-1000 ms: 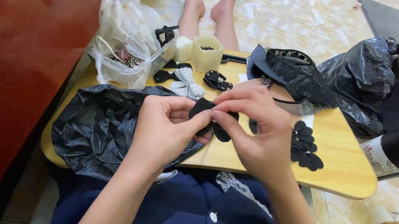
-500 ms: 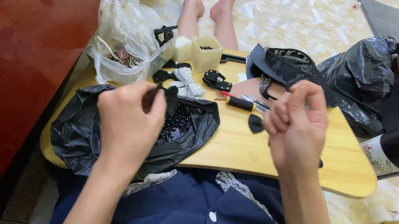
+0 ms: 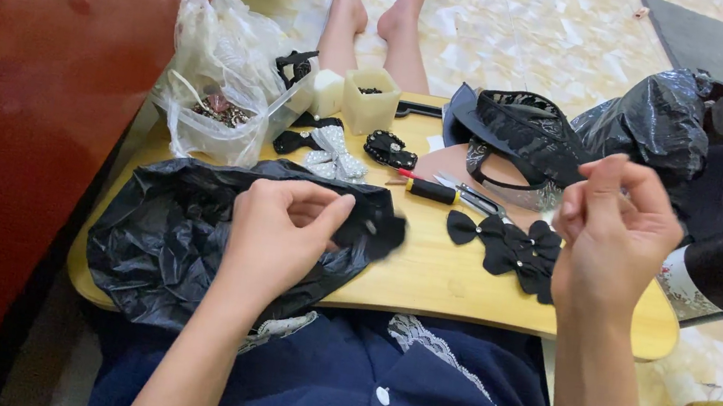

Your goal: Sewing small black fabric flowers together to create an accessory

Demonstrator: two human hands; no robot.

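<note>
On the table (image 3: 426,277), we hold a black bow (image 3: 377,228) above the black bag (image 3: 162,233), left hand (image 3: 278,234) fingers pinching it. Right hand (image 3: 613,236), above the bow pile (image 3: 509,246), seems to pinch thread, though we cannot tell; we should pull gently, keeping it taut.

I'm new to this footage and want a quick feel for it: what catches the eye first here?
Two bare hands are raised over a small wooden lap table: the left hand pinches a black bow above an open black plastic bag, and the right hand is lifted with fingertips pinched together. A pile of black bows lies between them.
</note>
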